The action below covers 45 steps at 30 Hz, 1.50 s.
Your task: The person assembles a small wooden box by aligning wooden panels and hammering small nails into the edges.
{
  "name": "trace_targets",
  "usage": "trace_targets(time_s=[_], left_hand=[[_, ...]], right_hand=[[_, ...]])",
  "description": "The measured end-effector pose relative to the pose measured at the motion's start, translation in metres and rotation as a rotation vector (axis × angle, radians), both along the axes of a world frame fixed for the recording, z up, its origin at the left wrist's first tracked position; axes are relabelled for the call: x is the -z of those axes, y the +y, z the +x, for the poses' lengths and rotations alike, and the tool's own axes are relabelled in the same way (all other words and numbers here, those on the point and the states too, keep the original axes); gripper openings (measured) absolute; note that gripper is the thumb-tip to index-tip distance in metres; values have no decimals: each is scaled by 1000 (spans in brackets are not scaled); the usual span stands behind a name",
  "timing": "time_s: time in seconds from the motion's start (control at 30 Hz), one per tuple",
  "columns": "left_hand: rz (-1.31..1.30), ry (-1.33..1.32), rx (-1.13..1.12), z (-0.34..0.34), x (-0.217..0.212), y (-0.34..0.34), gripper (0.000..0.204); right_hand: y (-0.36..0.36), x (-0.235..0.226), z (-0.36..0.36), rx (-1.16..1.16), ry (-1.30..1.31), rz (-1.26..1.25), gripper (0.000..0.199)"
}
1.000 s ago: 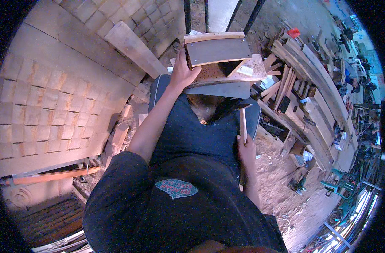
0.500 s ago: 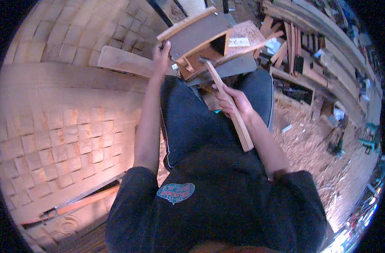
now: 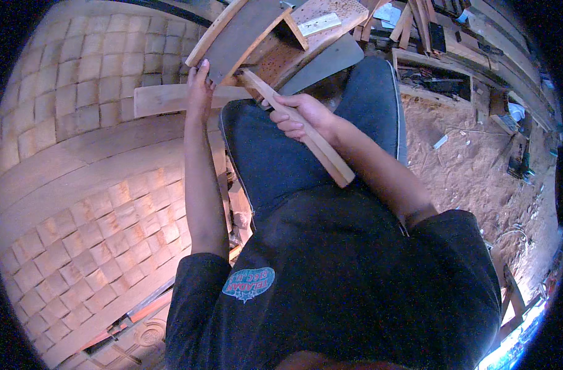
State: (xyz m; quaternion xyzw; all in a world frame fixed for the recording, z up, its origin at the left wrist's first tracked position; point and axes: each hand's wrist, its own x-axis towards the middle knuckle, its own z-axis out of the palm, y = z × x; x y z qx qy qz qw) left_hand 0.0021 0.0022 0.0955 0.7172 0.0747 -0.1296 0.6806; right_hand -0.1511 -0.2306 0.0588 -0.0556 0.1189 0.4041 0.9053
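Observation:
A small wooden box [image 3: 238, 37] with a dark grey panel and light wood edges sits tilted beyond my knees. My left hand [image 3: 200, 85] grips its near left corner, fingertips on the edge of the panel. Closed around a long, pale, squared wooden handle, my right hand [image 3: 303, 117] holds what looks like a hammer [image 3: 328, 157]. The far end of the handle reaches into the box's near corner, where the small dark head hardly shows. Its butt end points back toward my stomach.
A grey board [image 3: 324, 65] lies under the box, and a pale plank [image 3: 158, 100] extends to the left. Large panels with a woven-block pattern [image 3: 78, 246] fill the left side. Wood offcuts [image 3: 417, 28] and a shallow wooden tray [image 3: 439, 60] are at the right, beside shavings-strewn ground [image 3: 442, 172].
In view, the box, both hands and the hammer have shifted left and upward. The hammer's head has gone deeper into the box's near corner. Both hands keep their holds.

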Motion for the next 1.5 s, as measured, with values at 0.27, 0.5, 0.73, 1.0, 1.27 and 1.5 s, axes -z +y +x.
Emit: trace_targets(time_s=[0.27, 0.5, 0.73, 1.0, 1.27, 1.5], left_hand=[[100, -15, -66, -9, -8, -12, 48], [297, -181, -45, -5, 5, 0, 51], [285, -331, -35, -2, 24, 22, 59], [365, -262, -111, -17, 9, -8, 59], [345, -358, -28, -15, 15, -13, 53], [133, -233, -103, 2, 36, 7, 55]], right_hand=[[-3, 7, -4, 30, 171, 61, 21], [-12, 5, -5, 38, 89, 134, 23], [-2, -5, -10, -12, 30, 85, 25], [-5, -10, -16, 29, 112, 6, 23], [-18, 23, -13, 25, 82, -130, 23], [-15, 33, -15, -38, 71, -141, 24]])
